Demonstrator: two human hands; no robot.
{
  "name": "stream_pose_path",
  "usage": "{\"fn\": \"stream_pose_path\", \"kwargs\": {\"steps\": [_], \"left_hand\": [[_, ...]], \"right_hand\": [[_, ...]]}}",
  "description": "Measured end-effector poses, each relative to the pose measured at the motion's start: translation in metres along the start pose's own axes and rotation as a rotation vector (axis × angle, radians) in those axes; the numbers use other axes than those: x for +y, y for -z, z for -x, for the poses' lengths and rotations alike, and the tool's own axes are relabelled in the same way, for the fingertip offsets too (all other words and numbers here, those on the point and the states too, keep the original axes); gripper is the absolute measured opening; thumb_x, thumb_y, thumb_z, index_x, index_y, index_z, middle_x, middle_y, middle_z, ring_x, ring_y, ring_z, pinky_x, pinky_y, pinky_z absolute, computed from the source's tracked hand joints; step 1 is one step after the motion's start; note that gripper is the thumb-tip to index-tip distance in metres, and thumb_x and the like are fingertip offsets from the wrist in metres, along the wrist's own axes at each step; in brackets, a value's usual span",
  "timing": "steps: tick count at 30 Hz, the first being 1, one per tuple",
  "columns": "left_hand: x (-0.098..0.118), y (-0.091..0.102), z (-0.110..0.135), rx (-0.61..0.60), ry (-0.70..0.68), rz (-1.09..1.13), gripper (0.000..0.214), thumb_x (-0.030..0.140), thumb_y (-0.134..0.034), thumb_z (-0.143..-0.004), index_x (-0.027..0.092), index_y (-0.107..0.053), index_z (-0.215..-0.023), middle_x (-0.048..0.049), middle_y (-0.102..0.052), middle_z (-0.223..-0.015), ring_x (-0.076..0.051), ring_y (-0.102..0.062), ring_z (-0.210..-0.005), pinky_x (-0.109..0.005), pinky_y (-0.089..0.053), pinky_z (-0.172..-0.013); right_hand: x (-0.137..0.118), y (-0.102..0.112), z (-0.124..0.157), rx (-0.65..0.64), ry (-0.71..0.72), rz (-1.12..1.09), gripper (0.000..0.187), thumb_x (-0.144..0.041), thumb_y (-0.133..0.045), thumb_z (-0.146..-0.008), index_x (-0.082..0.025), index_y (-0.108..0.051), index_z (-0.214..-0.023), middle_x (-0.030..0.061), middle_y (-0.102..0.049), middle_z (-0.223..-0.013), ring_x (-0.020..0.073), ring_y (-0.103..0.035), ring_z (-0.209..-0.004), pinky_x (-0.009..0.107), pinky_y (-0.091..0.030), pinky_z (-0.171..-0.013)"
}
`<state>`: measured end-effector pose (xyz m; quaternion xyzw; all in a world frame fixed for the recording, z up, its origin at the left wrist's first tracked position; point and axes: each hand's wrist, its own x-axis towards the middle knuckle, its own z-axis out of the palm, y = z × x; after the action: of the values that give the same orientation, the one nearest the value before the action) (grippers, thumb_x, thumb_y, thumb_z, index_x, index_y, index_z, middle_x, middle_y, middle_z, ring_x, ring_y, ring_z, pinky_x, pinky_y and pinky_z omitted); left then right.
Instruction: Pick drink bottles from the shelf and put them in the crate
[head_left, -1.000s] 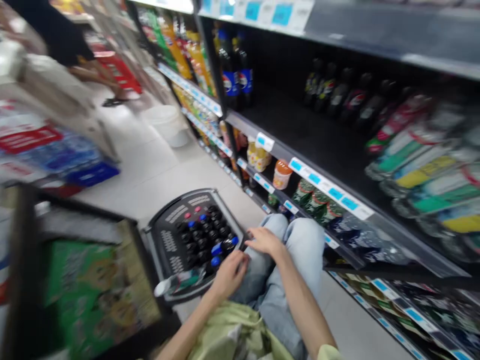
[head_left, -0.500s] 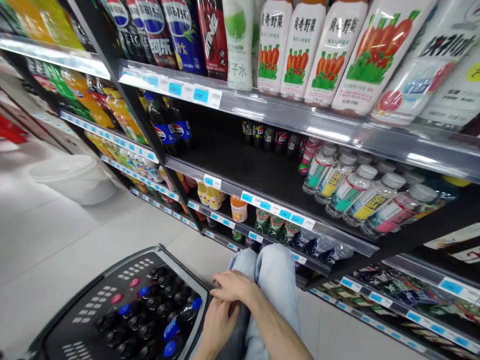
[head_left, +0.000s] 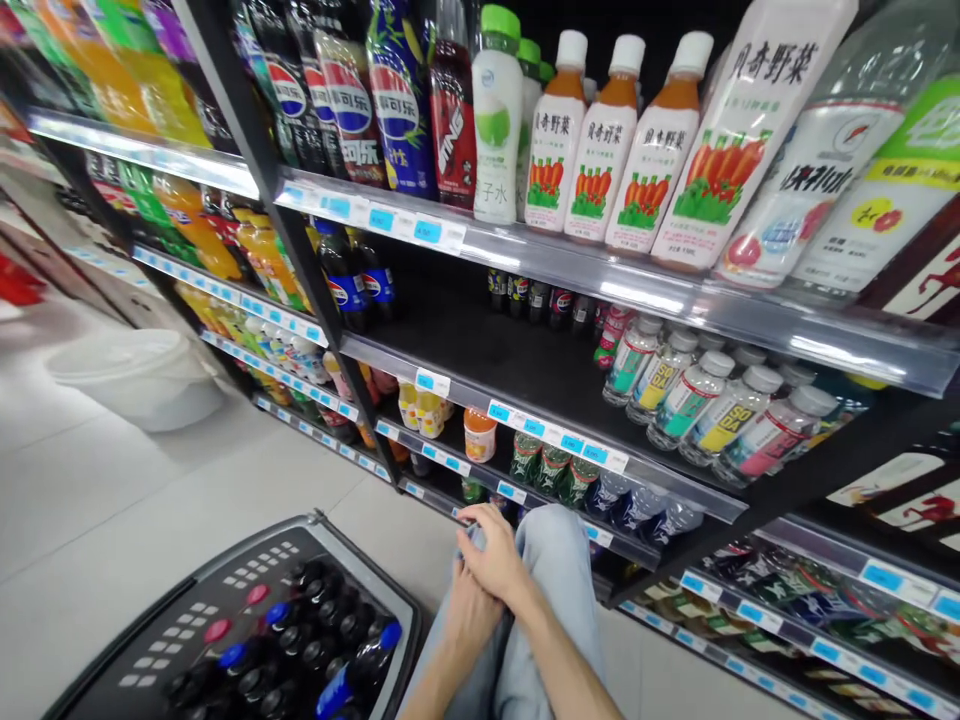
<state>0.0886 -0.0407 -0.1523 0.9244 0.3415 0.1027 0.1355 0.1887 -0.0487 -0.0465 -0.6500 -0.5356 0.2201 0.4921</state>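
Right hand [head_left: 496, 555]: lay across the left one above the knees, fingers loosely bent and slightly apart, pinching nothing that showed
Left hand [head_left: 472, 612]: rested beneath it on the jeans [head_left: 559, 570]; its fingertips were hidden, so whether they were spread or pressed together I could not tell
Black basket [head_left: 360, 568]: stood on the floor at near left, its rim just beside the left leg, apart from both hands; it looked stiff, and its load probably made it heavy, so the rim on two opposite sides seemed the best hold, as no handle showed
Dark bottles [head_left: 322, 612]: stood packed in the basket, caps up; if full, each was likely weighty and tough rather than fragile, with the neck just below the cap the easiest part to grasp
Blue-labelled bottle [head_left: 367, 662]: lay tilted at the basket's right side, cap toward the far right; its smooth side looked slippery, so fingers wrapped around the middle seemed surer than a pinch on the cap
Shelf [head_left: 480, 325]: ran beyond the knees, with clear soda bottles [head_left: 691, 400] toward its right end
White bucket [head_left: 142, 385]: stood at far left on the floor
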Motion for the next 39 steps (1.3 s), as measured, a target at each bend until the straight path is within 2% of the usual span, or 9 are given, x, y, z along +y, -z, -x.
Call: {"fn": "stream_pose_path", "kwargs": {"steps": [5,9,15,18,20,25,31,35,39], "left_hand": [[0.017,-0.002,-0.036,0.094,-0.011,-0.086,0.053,0.015,-0.054,-0.097,0.019,-0.077,-0.145,-0.0223,-0.072,-0.149,-0.044,-0.061,-0.142,-0.066,-0.041,-0.124],[0.025,0.002,-0.046,0.038,0.039,-0.084,0.053,0.019,-0.053,-0.102,0.019,-0.072,-0.151,-0.0236,-0.057,-0.167,-0.046,-0.051,-0.155,-0.072,-0.037,-0.126],[0.036,0.021,-0.062,-0.131,0.089,-0.083,0.049,0.021,-0.049,-0.107,0.014,-0.073,-0.149,-0.0271,-0.056,-0.166,-0.048,-0.051,-0.154,-0.069,-0.049,-0.115],[0.036,0.028,-0.064,-0.159,0.099,-0.055,0.048,0.019,-0.048,-0.107,0.015,-0.073,-0.148,-0.0241,-0.056,-0.167,-0.045,-0.051,-0.155,-0.064,-0.048,-0.117],[0.035,0.029,-0.063,-0.164,0.117,-0.039,0.05,0.021,-0.048,-0.107,0.016,-0.072,-0.15,-0.0229,-0.056,-0.168,-0.044,-0.049,-0.156,-0.064,-0.045,-0.121],[0.029,0.029,-0.063,-0.138,0.174,-0.051,0.052,0.026,-0.047,-0.108,0.017,-0.071,-0.153,-0.0222,-0.057,-0.167,-0.044,-0.047,-0.156,-0.064,-0.043,-0.12],[0.026,0.034,-0.064,-0.145,0.172,-0.07,0.049,0.025,-0.048,-0.109,0.018,-0.072,-0.15,-0.021,-0.058,-0.164,-0.043,-0.051,-0.153,-0.062,-0.045,-0.118],[0.027,0.04,-0.062,-0.13,0.177,-0.06,0.049,0.023,-0.046,-0.108,0.015,-0.074,-0.146,-0.0216,-0.061,-0.161,-0.043,-0.053,-0.15,-0.062,-0.047,-0.115],[0.027,0.042,-0.06,-0.127,0.188,-0.041,0.05,0.023,-0.047,-0.106,0.015,-0.074,-0.146,-0.0223,-0.061,-0.162,-0.044,-0.052,-0.15,-0.063,-0.047,-0.115]], "right_hand": [[0.006,0.049,-0.007,0.264,0.026,0.024,0.027,-0.028,-0.06,-0.098,-0.026,-0.072,-0.122,0.0133,-0.078,-0.13,0.0307,-0.071,-0.127,0.052,-0.058,-0.115],[-0.031,0.116,-0.033,0.496,0.102,0.196,0.029,-0.036,-0.054,-0.102,-0.023,-0.068,-0.125,0.0183,-0.074,-0.134,0.0329,-0.069,-0.131,0.056,-0.056,-0.118],[-0.108,0.212,-0.101,0.77,0.236,0.572,0.047,-0.037,-0.054,-0.103,-0.019,-0.057,-0.146,0.0254,-0.055,-0.16,0.036,-0.049,-0.157,0.06,-0.038,-0.134],[-0.118,0.247,-0.142,0.925,0.29,0.716,0.053,-0.036,-0.059,-0.096,-0.02,-0.055,-0.147,0.0246,-0.053,-0.161,0.0401,-0.047,-0.157,0.066,-0.04,-0.13],[-0.115,0.264,-0.164,0.963,0.227,0.795,0.059,-0.035,-0.064,-0.09,-0.017,-0.055,-0.145,0.0285,-0.055,-0.158,0.0459,-0.048,-0.154,0.073,-0.039,-0.127],[-0.106,0.284,-0.19,0.99,0.012,0.863,0.07,-0.033,-0.07,-0.084,-0.003,-0.051,-0.145,0.0417,-0.053,-0.153,0.0555,-0.047,-0.15,0.076,-0.036,-0.125],[-0.098,0.285,-0.187,1.04,0.077,0.845,0.071,-0.028,-0.07,-0.084,-0.002,-0.052,-0.148,0.0405,-0.045,-0.161,0.0522,-0.038,-0.159,0.07,-0.035,-0.129],[-0.085,0.278,-0.187,1.052,0.076,0.723,0.081,-0.037,-0.079,-0.077,-0.008,-0.054,-0.148,0.0319,-0.064,-0.145,0.0481,-0.059,-0.141,0.064,-0.047,-0.121],[-0.068,0.263,-0.185,0.897,-0.063,0.611,0.052,-0.037,-0.078,-0.074,-0.016,-0.069,-0.121,0.0207,-0.081,-0.109,0.0438,-0.077,-0.106,0.056,-0.058,-0.1]]}}
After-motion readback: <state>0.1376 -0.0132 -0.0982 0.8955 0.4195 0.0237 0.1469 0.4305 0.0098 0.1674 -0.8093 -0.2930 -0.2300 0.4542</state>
